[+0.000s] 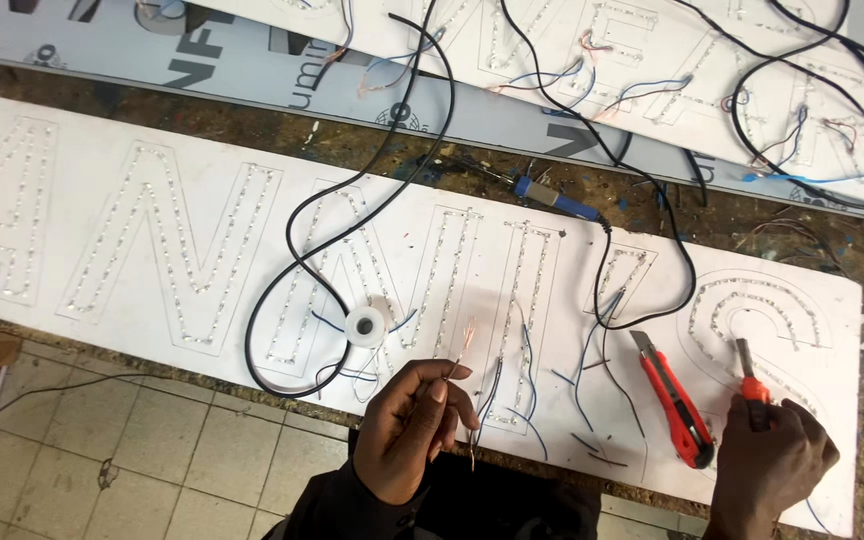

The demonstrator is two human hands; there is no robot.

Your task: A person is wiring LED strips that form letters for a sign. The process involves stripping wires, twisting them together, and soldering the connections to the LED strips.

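My left hand (410,430) pinches a thin wire with a bare copper strand end (463,345) over the white sign board (102,230), whose letter outlines are studded with small lights. My right hand (767,465) grips a small orange-handled tool (749,378) with a grey metal tip, resting it on the board's curved letter at the right. A red utility knife (674,400) lies on the board between my hands, just left of my right hand.
A small white roll of tape (365,325) sits on the board above my left hand. A blue-handled soldering iron (552,197) lies on the worn wooden bench, with black cables (352,190) looping across. More wired sign boards (652,70) lie behind. Tiled floor (102,440) shows below left.
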